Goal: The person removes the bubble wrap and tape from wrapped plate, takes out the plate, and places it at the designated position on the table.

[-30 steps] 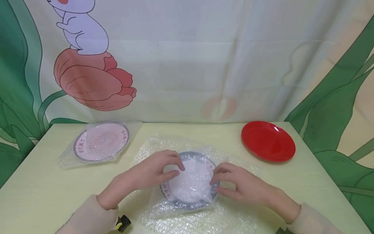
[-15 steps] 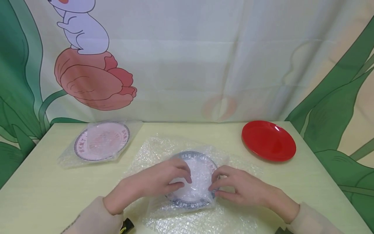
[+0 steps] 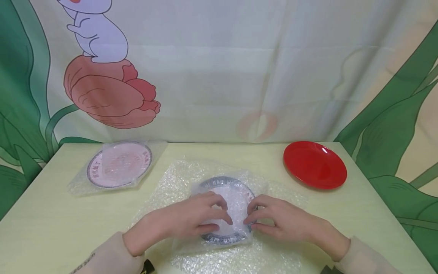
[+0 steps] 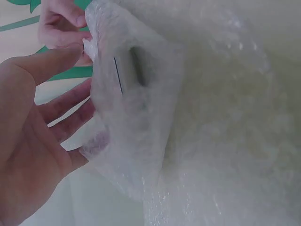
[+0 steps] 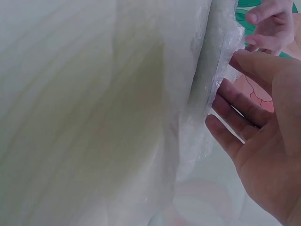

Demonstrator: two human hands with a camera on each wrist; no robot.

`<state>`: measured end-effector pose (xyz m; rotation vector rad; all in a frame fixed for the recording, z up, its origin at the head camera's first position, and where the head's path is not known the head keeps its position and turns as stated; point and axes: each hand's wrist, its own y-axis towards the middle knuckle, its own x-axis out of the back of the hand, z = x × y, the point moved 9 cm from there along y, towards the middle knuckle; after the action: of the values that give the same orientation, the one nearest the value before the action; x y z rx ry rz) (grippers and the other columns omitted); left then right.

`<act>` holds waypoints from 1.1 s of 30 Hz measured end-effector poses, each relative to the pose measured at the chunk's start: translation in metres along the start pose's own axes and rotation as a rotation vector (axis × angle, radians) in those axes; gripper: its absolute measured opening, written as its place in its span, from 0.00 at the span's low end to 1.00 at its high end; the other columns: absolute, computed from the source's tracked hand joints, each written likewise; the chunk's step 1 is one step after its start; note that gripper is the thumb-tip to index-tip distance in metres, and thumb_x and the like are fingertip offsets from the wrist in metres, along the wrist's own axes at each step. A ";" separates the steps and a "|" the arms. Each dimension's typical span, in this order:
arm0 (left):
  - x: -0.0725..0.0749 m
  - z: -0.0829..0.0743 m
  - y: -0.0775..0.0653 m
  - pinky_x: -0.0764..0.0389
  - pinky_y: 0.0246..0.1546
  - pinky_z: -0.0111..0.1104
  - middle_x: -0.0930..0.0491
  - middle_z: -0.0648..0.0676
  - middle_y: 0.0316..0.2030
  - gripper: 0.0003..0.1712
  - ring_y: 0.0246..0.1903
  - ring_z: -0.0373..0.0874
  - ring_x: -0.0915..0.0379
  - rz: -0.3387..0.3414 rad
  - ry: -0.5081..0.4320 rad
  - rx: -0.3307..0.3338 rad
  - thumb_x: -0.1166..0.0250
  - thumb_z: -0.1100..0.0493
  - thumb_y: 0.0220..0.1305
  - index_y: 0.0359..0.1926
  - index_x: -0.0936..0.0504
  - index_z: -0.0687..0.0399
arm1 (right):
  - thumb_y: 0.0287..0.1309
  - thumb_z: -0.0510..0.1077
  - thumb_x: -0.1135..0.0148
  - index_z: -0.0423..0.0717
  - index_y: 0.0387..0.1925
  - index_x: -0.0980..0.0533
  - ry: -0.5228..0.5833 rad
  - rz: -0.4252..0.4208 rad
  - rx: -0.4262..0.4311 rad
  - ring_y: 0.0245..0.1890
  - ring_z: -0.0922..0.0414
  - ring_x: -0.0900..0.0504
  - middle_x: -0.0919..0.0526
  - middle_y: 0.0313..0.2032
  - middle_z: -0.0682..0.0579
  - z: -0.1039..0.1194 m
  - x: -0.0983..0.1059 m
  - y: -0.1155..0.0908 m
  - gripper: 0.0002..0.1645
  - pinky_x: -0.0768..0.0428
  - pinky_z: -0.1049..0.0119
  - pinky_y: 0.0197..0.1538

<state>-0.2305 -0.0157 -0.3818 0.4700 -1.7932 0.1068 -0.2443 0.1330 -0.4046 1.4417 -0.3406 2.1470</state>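
A round plate with a blue-grey patterned rim lies wrapped in clear bubble wrap at the front middle of the table. Under it spreads a larger sheet of bubble wrap. My left hand is over the plate's left part, fingers loosely bent, thumb apart; in the left wrist view its fingertips meet the wrapping. At the plate's right edge, my right hand touches the wrap with its fingertips. The right wrist view has these fingers against the wrapped edge, thumb apart.
Another bubble-wrapped plate, with a pink centre and dark rim, lies at the back left. A glossy red plate sits at the back right. Behind the pale table hangs a printed curtain.
My left hand has moved right and toward me across the wrapped plate, from its left side to nearer its middle. The right hand has barely moved.
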 end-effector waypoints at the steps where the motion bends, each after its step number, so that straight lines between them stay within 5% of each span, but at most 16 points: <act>1: -0.002 -0.001 0.000 0.25 0.56 0.37 0.22 0.49 0.53 0.16 0.52 0.43 0.27 0.009 0.007 -0.003 0.30 0.59 0.68 0.55 0.16 0.43 | 0.66 0.48 0.31 0.64 0.52 0.15 -0.002 0.003 -0.004 0.55 0.63 0.24 0.22 0.52 0.64 0.000 0.000 0.000 0.14 0.22 0.62 0.59; 10: -0.011 -0.008 0.000 0.26 0.55 0.46 0.24 0.49 0.57 0.19 0.58 0.44 0.28 0.064 0.043 0.015 0.32 0.57 0.71 0.60 0.17 0.36 | 0.67 0.47 0.32 0.63 0.51 0.15 0.003 -0.010 0.002 0.54 0.63 0.24 0.21 0.51 0.63 0.000 0.000 0.001 0.13 0.21 0.62 0.58; 27: -0.015 -0.020 0.007 0.26 0.48 0.29 0.27 0.46 0.49 0.16 0.44 0.39 0.31 0.082 0.089 0.009 0.31 0.53 0.69 0.56 0.16 0.36 | 0.67 0.45 0.32 0.63 0.51 0.16 0.022 0.014 -0.043 0.52 0.63 0.24 0.22 0.51 0.63 0.000 -0.001 0.003 0.13 0.21 0.62 0.58; 33: -0.017 -0.020 0.008 0.24 0.55 0.38 0.28 0.45 0.50 0.14 0.49 0.39 0.32 0.111 0.060 0.063 0.32 0.54 0.70 0.54 0.16 0.37 | 0.67 0.51 0.31 0.66 0.52 0.17 0.052 0.045 -0.111 0.53 0.65 0.25 0.22 0.51 0.66 -0.004 -0.004 0.002 0.13 0.21 0.62 0.58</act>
<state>-0.2112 0.0023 -0.3913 0.4074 -1.7610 0.2528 -0.2478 0.1319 -0.4100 1.3254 -0.4695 2.1611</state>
